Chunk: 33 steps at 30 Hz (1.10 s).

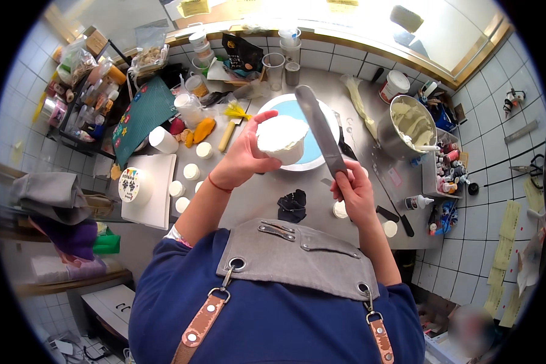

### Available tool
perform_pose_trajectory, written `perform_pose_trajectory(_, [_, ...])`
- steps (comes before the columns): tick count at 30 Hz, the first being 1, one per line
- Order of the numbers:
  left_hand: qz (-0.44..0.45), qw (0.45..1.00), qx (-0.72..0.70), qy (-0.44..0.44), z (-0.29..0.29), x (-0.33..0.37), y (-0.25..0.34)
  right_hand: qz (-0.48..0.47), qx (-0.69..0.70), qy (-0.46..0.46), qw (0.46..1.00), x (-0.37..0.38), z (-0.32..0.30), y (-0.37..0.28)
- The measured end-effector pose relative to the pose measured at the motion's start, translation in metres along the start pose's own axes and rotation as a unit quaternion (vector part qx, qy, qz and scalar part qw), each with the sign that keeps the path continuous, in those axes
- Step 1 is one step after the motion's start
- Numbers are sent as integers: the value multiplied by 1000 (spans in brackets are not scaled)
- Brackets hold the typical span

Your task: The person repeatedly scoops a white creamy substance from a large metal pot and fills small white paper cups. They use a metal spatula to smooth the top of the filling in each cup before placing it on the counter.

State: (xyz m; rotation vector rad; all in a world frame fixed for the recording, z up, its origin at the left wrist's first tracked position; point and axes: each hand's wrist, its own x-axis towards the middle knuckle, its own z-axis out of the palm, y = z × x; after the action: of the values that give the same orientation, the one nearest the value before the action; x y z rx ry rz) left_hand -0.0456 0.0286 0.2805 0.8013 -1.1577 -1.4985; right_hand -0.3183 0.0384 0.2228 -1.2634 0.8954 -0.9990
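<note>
My left hand (249, 150) is wrapped round a small white cup (281, 136), tilted so that its top, heaped with white cream, faces me. In my right hand (353, 187) is a long metal icing spatula (323, 130), its blade pointing up and away, to the right of the cup and apart from it. Beneath both lies a white round turntable (312, 164) with a pale blue centre. A steel bowl of pale cream (400, 142) stands to the right, a white-handled tool resting in it. Close to my apron lies a crumpled black cloth (292, 205).
Several small white cups (192, 171) stand left of my forearm; another (389, 229) sits at the near right. A decorated white cake (135, 185) rests on a board at the left. Dark-handled knives (400, 219) lie at the right. A bin of bottles (446, 167) borders the tiled wall.
</note>
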Motion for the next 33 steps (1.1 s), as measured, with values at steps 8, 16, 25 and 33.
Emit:
perform_pose_trajectory(8, [-9,1000,5,12,20,-16,8,-31,-11,-23,999,-15,7,-14])
perform_pose_trajectory(16, [17,998,-8,52,31,-17,3,-114,-144,60,981,-35,5,-21])
perform_pose_trajectory(25, [33,995,-25,88,38,-9,-3,-228,-281,142,921,-46,9,-20])
perform_pose_trajectory(33, [80,985,38,149,45,-4,-11,-271,-387,111,874,-56,20,-35])
